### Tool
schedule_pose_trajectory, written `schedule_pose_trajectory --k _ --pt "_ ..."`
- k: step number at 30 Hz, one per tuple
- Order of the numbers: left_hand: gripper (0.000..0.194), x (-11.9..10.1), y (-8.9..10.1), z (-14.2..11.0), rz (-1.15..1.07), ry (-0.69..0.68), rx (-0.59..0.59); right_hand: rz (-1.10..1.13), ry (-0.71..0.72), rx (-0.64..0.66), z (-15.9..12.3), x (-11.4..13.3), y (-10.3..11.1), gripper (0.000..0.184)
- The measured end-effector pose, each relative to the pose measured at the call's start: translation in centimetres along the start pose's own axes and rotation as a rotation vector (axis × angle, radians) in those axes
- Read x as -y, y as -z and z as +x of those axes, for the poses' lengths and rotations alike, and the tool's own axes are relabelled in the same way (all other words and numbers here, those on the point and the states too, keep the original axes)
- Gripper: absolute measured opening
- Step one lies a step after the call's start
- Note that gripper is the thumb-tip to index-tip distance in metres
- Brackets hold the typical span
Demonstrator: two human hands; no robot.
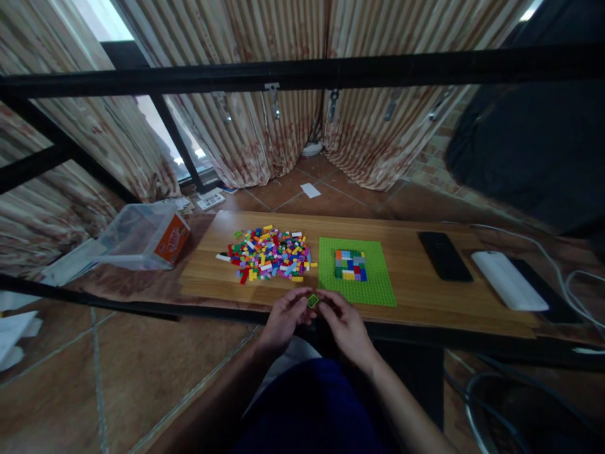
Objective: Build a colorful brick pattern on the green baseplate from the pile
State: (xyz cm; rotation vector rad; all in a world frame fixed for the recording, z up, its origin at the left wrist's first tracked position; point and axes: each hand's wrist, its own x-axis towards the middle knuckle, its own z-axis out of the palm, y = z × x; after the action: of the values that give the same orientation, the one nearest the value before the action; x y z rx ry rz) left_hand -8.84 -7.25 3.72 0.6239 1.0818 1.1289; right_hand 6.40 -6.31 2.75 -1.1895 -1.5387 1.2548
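A small lime-green toy brick (312,301) is held near the table's front edge, its hollow underside seeming to face me. My left hand (288,312) pinches it from the left, and the fingers of my right hand (341,318) close on its right side. Just beyond the hands, to the right, lies a bright green baseplate (378,277) carrying a roughly square block of multicoloured bricks (350,265). Left of the plate spreads a heap of loose toy bricks (271,253) in many colours.
A clear plastic box (137,236) with an orange label stands left of the wooden board (401,302). To the right are a black phone (444,255), a white slab-like device (508,280) and white cables (562,271). A black metal bar (302,74) crosses above the table.
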Motion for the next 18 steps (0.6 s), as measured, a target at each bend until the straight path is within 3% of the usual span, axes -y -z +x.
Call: schedule_pose_trajectory --k 7,11,15,18 --pt "0.044 0.4 -0.1 -0.4 -0.044 0.001 0.031 0.175 -0.045 -0.031 -0.5 0.5 -1.8 0.029" --pt "0.042 1.0 0.0 -0.2 0.040 0.024 0.041 0.298 -0.101 -0.073 -0.8 0.4 -2.3 0.026" --pt "0.043 0.6 1.4 0.0 0.201 -0.042 -0.032 0.237 -0.139 -0.252 -0.7 -0.5 -0.7 0.029" --pt "0.042 -0.9 4.2 0.6 0.318 -0.160 -0.154 0.101 -0.174 -0.369 0.0 -1.5 2.2 0.035"
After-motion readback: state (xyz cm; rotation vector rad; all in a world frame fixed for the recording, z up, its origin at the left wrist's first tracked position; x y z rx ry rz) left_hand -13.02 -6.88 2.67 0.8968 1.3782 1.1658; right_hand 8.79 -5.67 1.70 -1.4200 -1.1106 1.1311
